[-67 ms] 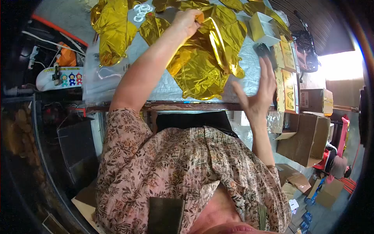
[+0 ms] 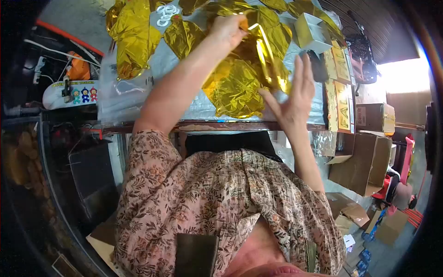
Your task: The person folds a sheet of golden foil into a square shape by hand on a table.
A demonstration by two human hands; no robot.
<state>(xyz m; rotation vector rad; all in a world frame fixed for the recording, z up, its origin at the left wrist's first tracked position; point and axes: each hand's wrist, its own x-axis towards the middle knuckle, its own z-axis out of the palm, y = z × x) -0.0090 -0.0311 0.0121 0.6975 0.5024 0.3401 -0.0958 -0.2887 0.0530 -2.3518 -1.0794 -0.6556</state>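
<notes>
My left hand [image 2: 228, 33] is pinched on the upper part of a crinkled, flat gold foil balloon [image 2: 237, 90], pulling a shiny fold of it up off the table. The lower part of the balloon spreads towards the table's front edge. Close by on the right, my right hand [image 2: 296, 104] is open, its thumb apart from raised fingers and near the balloon's right edge. A dark rounded object [image 2: 316, 65] lies just beyond those fingers.
More gold foil [image 2: 134, 39] lies at the left of the plastic-covered table [image 2: 122, 104]. White rings [image 2: 166, 15] are piled at the back. An open white box [image 2: 314, 33] stands right, near yellow-lettered boxes [image 2: 342, 108]. Cardboard boxes [image 2: 362, 164] stand beside the table.
My left hand has shifted slightly right, and the foil fold moves with it. My right hand has come left towards the balloon, its fingers still spread.
</notes>
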